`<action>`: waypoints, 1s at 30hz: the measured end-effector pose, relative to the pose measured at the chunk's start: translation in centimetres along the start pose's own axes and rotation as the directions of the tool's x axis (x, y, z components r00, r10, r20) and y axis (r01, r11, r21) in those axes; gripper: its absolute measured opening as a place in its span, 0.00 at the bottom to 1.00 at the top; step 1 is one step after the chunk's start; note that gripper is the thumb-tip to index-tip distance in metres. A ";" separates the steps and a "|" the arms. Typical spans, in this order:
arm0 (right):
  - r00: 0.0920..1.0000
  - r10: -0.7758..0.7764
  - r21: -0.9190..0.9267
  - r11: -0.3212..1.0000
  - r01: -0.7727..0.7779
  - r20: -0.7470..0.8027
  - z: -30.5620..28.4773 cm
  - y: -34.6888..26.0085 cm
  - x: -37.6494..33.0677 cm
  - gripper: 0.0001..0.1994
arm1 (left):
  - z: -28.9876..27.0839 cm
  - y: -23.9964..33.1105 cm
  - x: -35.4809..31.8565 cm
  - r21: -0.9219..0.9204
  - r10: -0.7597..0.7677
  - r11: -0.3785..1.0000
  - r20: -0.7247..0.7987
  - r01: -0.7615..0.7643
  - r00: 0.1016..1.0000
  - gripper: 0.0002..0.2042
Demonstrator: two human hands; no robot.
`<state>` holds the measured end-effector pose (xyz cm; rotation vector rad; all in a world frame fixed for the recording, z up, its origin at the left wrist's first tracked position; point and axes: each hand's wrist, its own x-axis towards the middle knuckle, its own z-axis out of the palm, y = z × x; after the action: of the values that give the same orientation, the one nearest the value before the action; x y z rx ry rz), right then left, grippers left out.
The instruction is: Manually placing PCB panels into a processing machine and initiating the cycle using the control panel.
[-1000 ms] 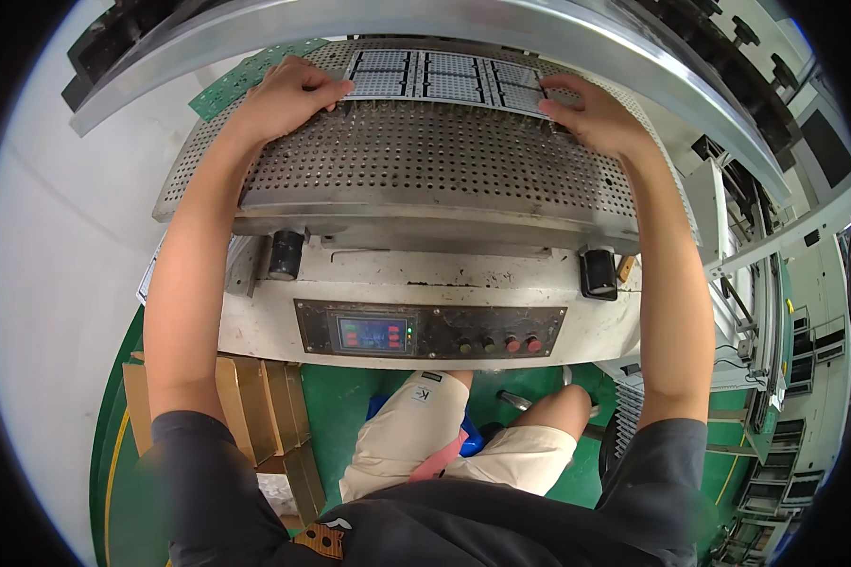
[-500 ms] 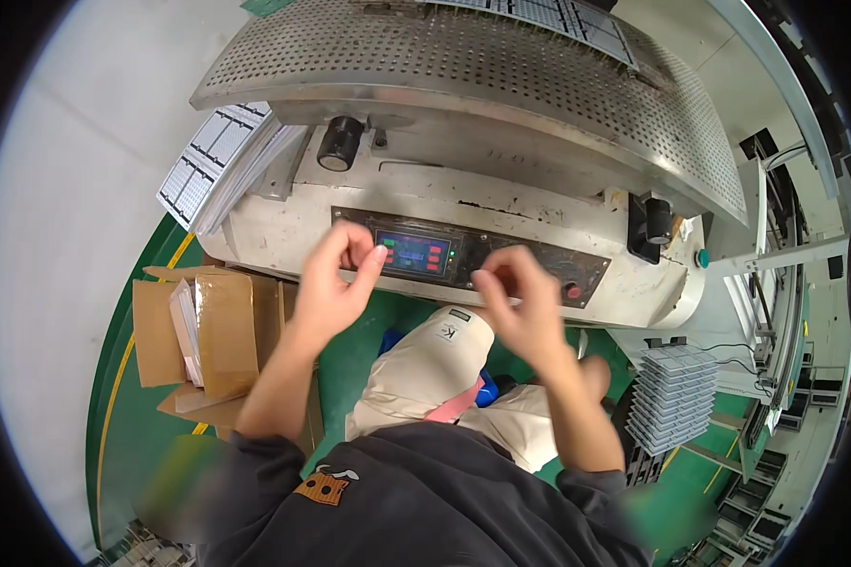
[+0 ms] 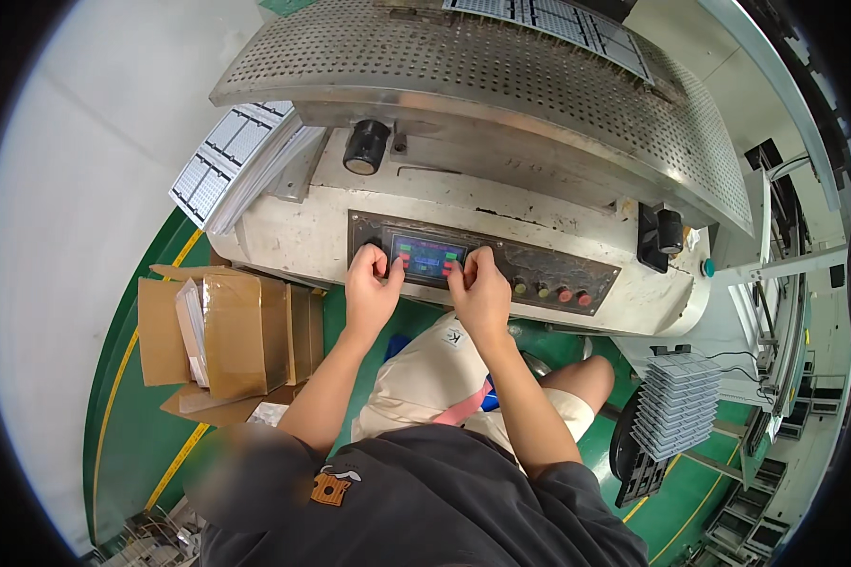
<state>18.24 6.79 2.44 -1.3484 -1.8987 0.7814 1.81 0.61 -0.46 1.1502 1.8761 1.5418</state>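
Observation:
Both hands are at a small lit touchscreen (image 3: 427, 258) set in the dark control panel (image 3: 586, 266) of a cream-coloured machine. My left hand (image 3: 373, 288) is at the screen's left edge, fingers curled in and thumb against or just over the coloured keys. At the right edge, my right hand (image 3: 482, 295) is curled the same way, its thumb by the red and green keys. No object shows in either hand. Whether the thumbs actually touch the glass I cannot tell.
Above the panel juts a perforated metal bed (image 3: 501, 66) with a gridded panel (image 3: 558, 26) on it. Black knobs (image 3: 366, 147) sit beneath. White gridded sheets (image 3: 232, 161) lean at left, above an open cardboard box (image 3: 246, 331). Stacked grey trays (image 3: 676, 402) stand at right.
Both hands have come down onto the screen's two sides from beside and above the panel, the right one moving left. The view has shifted slightly, and the right-hand panel buttons now show.

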 end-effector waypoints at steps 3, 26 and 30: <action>1.000 0.000 0.072 0.997 -0.001 0.012 -0.2 0.9 -0.9 0.11 | 0.1 -0.2 0.0 0.087 0.012 0.996 -0.012 -0.011 1.000 0.15; 0.998 -0.050 0.041 0.998 0.052 -0.041 0.3 1.2 -1.3 0.11 | -0.1 0.5 0.0 0.090 0.149 0.985 -0.007 -0.148 0.989 0.15; 0.999 -0.032 0.041 0.999 0.033 -0.036 0.3 1.0 -1.3 0.11 | -0.1 0.7 0.1 0.087 0.145 0.986 -0.004 -0.144 0.989 0.15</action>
<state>18.84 5.83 1.26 -1.2952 -1.8624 0.7714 1.93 0.62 0.22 1.3461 1.9201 1.5575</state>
